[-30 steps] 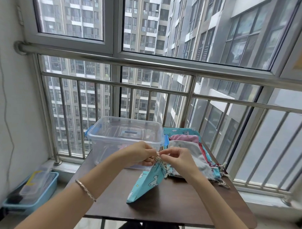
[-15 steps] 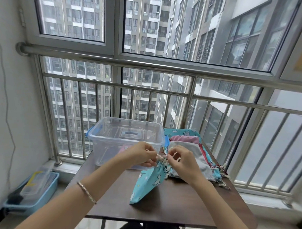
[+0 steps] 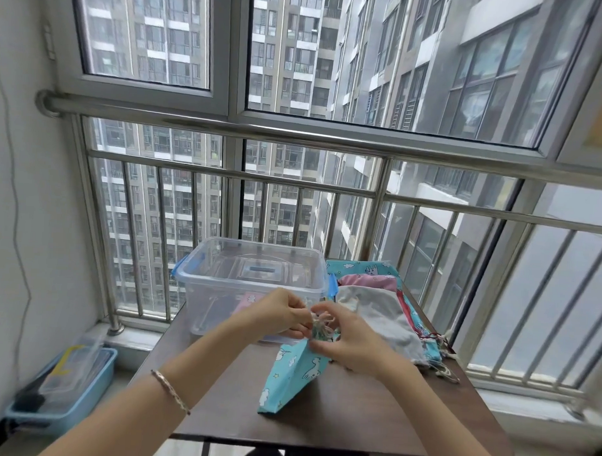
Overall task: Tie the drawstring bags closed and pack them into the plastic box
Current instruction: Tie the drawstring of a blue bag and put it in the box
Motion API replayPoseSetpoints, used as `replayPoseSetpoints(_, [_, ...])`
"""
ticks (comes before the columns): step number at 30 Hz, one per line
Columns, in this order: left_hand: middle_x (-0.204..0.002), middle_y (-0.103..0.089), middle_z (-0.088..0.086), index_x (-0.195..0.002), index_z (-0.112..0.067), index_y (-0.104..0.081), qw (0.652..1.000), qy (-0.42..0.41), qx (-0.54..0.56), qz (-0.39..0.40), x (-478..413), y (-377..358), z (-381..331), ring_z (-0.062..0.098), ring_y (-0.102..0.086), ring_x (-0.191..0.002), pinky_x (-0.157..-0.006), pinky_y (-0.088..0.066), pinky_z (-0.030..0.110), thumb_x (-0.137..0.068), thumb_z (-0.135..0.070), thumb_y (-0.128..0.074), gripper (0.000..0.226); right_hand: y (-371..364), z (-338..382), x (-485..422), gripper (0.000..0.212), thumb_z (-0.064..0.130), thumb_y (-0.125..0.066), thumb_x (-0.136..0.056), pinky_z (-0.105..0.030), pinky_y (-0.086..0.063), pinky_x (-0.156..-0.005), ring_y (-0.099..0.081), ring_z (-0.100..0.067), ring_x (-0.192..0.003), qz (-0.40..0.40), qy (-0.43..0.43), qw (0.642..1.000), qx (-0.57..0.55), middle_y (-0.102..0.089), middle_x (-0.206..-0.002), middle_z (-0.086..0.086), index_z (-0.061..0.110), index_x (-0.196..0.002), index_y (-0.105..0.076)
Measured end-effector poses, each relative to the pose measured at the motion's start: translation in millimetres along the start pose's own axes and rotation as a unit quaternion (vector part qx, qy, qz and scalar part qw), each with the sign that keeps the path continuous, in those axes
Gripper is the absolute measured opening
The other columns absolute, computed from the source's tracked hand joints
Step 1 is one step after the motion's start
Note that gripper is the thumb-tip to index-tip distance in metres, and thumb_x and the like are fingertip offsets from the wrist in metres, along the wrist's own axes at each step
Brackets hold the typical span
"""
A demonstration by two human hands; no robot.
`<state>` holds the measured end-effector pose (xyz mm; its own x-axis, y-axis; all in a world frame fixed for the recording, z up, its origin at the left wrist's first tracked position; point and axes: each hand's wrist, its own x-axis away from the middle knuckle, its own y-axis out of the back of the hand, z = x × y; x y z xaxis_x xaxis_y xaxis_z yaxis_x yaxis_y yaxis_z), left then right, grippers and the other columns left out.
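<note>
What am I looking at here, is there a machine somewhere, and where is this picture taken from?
There is no machine: a person works with two bare hands, and the single camera sits on their head, looking forward and down. The left hand and right hand both pinch the cords at the gathered mouth of a turquoise drawstring bag, whose lower end rests on the brown table. Behind the hands stands a clear plastic box with blue latches; right of it lies a pile of more bags. A blue tray sits on the floor at left.
</note>
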<state>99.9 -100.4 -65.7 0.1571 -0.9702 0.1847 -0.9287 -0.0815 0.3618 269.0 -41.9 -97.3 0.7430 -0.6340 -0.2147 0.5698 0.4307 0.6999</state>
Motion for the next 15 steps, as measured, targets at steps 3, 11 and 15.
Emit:
replayPoseSetpoints(3, [-0.085,-0.071,0.012,-0.091,-0.005,-0.064,1.0,-0.019,0.014,0.008,-0.5,6.1,-2.5,0.016,-0.07,-0.073,-0.066,-0.057,0.023,-0.093,-0.021,-0.06,0.017,8.8,8.3,-8.3,0.024,0.013,-0.07,-0.081,-0.032,-0.059,-0.071,-0.067,-0.008,-0.083,-0.039,0.003,0.999,-0.007,-0.067,-0.092,0.004,0.02,-0.103,-0.065])
replayPoseSetpoints(11, [-0.077,-0.067,0.013,-0.108,0.004,-0.059,0.993,0.062,0.058,0.081,7.4,35.6,-26.3,0.022,-0.068,-0.066,-0.069,-0.06,0.032,-0.1,-0.044,-0.035,0.054,71.9,57.0,-40.7,0.016,-0.005,-0.063,-0.084,-0.024,-0.056,-0.07,-0.063,-0.016,-0.082,-0.071,0.011,0.978,-0.197,-0.066,-0.09,-0.003,0.007,-0.094,-0.062])
replayPoseSetpoints(15, [-0.094,-0.067,0.021,-0.126,0.011,-0.048,0.969,0.118,0.121,0.18,8.3,40.9,-34.2,0.027,-0.07,-0.073,-0.065,-0.059,0.033,-0.093,-0.065,-0.023,0.086,92.8,75.9,-54.8,0.018,-0.007,-0.061,-0.084,-0.024,-0.056,-0.071,-0.065,-0.011,-0.075,-0.121,0.044,0.952,-0.279,-0.066,-0.084,-0.003,0.01,-0.093,-0.062])
